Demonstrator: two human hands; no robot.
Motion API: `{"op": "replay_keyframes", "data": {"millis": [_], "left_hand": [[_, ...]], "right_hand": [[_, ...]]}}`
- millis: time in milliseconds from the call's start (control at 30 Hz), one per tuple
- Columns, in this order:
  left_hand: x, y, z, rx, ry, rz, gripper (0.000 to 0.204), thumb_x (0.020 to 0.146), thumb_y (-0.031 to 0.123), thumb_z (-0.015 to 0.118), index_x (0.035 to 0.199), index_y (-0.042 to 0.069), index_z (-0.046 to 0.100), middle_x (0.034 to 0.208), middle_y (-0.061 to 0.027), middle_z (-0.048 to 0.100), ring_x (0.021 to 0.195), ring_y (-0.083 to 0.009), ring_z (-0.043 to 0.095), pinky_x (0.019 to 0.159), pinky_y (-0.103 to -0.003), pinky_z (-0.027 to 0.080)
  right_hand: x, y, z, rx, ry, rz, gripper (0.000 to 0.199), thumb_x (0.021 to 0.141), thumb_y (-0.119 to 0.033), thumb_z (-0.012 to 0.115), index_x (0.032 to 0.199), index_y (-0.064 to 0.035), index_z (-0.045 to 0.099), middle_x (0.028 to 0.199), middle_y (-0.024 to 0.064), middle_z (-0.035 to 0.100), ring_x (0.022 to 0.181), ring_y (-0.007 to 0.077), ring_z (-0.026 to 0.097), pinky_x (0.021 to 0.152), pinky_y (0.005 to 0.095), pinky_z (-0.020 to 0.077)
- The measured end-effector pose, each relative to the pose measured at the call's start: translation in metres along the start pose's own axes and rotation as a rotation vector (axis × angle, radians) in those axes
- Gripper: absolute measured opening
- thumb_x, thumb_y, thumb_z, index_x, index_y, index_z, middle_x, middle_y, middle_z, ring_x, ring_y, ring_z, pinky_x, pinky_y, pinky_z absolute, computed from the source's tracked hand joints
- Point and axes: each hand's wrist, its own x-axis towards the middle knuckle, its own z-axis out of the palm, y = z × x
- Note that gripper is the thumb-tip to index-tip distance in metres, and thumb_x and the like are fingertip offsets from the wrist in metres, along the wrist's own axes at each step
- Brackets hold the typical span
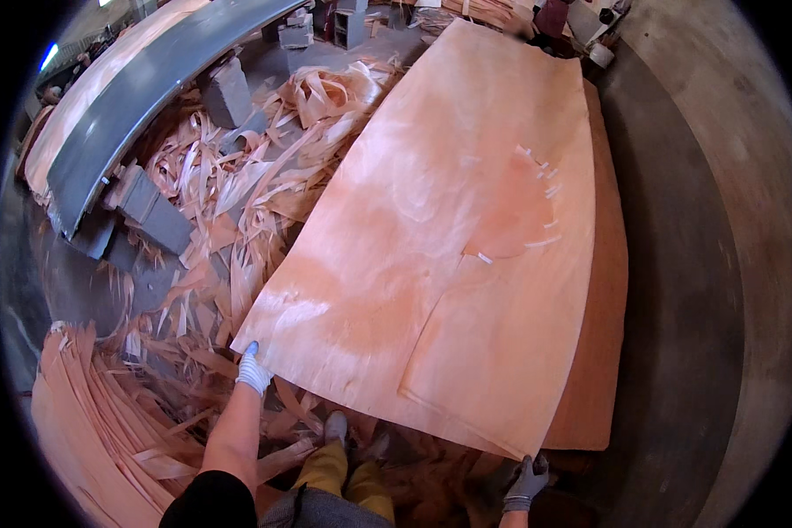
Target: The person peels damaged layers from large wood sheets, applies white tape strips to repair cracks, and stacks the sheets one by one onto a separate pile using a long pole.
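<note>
A large, thin wood veneer sheet (370,255) stretches away in front of me. It carries a darker patch (510,216) with short white tape strips around its edge, and an overlapping seam runs toward the near edge. My left hand (255,371), in a pale striped glove, is closed on the sheet's near left corner. At the near right corner, my right hand (526,484) in a grey glove pinches the edge. The fingers under the sheet are hidden on both hands. Another brownish sheet (603,352) shows below it along the right side.
Torn veneer scraps (238,198) litter the floor at left. A pile of long veneer strips (92,422) lies near left. Grey blocks (154,211) support a long, dark-edged board (114,141). Dark clothing of another person (553,19) shows beyond the sheet's far end, near a white bucket (601,55).
</note>
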Motion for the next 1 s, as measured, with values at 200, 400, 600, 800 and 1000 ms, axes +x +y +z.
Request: {"op": "replay_keyframes", "data": {"millis": [200,400,600,800,1000], "left_hand": [[0.013,-0.011,-0.018,0.070,-0.114,0.023,0.052,0.091,0.040,0.050,0.134,0.011,0.041,0.134,-0.0108,0.048,0.121,-0.0319,0.046,0.100,-0.053,0.038],[-0.026,-0.041,-0.026,0.273,0.119,-0.110,0.098,0.078,0.063,0.059,0.143,0.003,0.016,0.150,-0.0181,0.016,0.133,-0.0346,0.028,0.107,-0.047,0.030],[-0.008,-0.061,-0.080,-0.008,0.011,-0.060,0.079,0.084,0.056,0.056,0.137,0.003,0.030,0.139,-0.0161,0.038,0.128,-0.0312,0.038,0.105,-0.046,0.034],[0.003,-0.078,-0.061,0.311,0.307,0.176,0.032,0.086,0.032,0.064,0.108,0.012,0.053,0.097,-0.0064,0.063,0.089,-0.0247,0.062,0.081,-0.043,0.049],[0.032,-0.067,-0.075,0.465,0.323,0.140,0.018,0.087,0.026,0.060,0.099,0.013,0.057,0.085,-0.0025,0.063,0.077,-0.0184,0.062,0.069,-0.037,0.049]], "right_hand": [[0.009,-0.022,0.012,-0.105,-0.020,0.063,0.015,0.085,0.001,0.056,0.100,-0.0004,0.059,0.075,0.0028,0.060,0.050,0.0086,0.046,0.043,0.0219,0.0361],[0.047,0.028,-0.024,-0.316,-0.131,0.059,0.030,0.089,-0.004,0.055,0.118,0.0022,0.053,0.098,0.0066,0.061,0.076,0.0138,0.054,0.065,0.0273,0.0452],[0.107,0.093,-0.062,-0.504,-0.373,0.037,0.041,0.095,-0.012,0.048,0.133,0.0020,0.042,0.130,0.0097,0.049,0.111,0.0228,0.048,0.098,0.0337,0.0374],[0.140,0.143,-0.072,-0.334,-0.312,0.135,0.039,0.090,-0.004,0.054,0.127,0.0042,0.047,0.125,0.0087,0.052,0.106,0.0235,0.051,0.094,0.0320,0.0401],[0.169,0.178,-0.079,-0.687,-0.154,0.127,0.036,0.089,-0.005,0.053,0.124,0.0035,0.049,0.119,0.0091,0.056,0.100,0.0205,0.054,0.088,0.0309,0.0435]]}}
